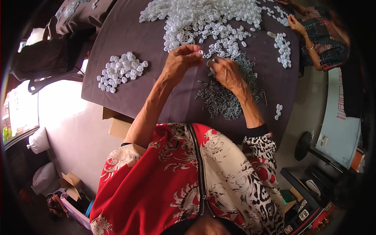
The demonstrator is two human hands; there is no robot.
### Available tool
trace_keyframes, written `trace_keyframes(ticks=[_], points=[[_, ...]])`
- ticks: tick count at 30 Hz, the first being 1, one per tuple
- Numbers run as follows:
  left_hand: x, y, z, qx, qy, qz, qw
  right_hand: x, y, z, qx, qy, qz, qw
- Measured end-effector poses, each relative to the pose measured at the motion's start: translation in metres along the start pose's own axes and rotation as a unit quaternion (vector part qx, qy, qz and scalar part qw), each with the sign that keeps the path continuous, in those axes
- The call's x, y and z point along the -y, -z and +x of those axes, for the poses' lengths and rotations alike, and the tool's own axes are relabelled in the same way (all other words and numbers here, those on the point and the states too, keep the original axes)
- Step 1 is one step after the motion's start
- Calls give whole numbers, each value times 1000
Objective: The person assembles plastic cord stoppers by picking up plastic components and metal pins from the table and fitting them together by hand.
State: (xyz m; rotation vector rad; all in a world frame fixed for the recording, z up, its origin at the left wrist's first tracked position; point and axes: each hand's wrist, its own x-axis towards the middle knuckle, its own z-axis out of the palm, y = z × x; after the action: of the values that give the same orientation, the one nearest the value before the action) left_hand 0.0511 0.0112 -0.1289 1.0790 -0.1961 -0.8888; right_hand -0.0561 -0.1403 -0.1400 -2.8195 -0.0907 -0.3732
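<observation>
Above the dark cloth, my left hand [181, 62] is closed in a pinch on a small white plastic piece [201, 53] with rounded ends and a dark slot. Close to its right, my right hand [227, 73] has its thumb and fingers pressed together, their tips just short of that piece. What the right fingertips hold, if anything, is too small to make out. Beneath and beside the right hand spreads a heap of small grey screws [225, 102]. Just beyond both hands lie loose white plastic pieces [225, 43], spilling from a large pile [203, 13].
A smaller pile of white pieces [123, 69] is at the left on the cloth-covered table [164, 105]. More pieces [282, 51] lie at the right edge, near another person's hand [295, 24]. A chair [47, 58] stands left; a fan-like black stand [303, 145] is lower right.
</observation>
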Motion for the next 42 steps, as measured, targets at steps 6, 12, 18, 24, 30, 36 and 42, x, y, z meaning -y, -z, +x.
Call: trace_keyframes(ticks=[6,12,18,24,30,36,42], points=[[-12,-2,-12,53,26,-97,994,-4,-6,8,-22,99,49,994],[-11,1,-14,51,15,-116,992,7,15,9,-8,52,111,992],[-16,-14,-13,75,16,-159,984,11,44,7,-62,-206,415,884],[-20,-33,-10,111,5,-147,983,27,74,17,-118,-117,358,919],[-23,-50,-15,54,-28,-98,993,37,83,20,-152,-75,280,945],[-28,-43,-19,75,-13,-76,994,38,85,25,-117,-94,336,930],[-41,-43,-18,67,-22,-21,997,39,88,31,-83,-110,296,945]])
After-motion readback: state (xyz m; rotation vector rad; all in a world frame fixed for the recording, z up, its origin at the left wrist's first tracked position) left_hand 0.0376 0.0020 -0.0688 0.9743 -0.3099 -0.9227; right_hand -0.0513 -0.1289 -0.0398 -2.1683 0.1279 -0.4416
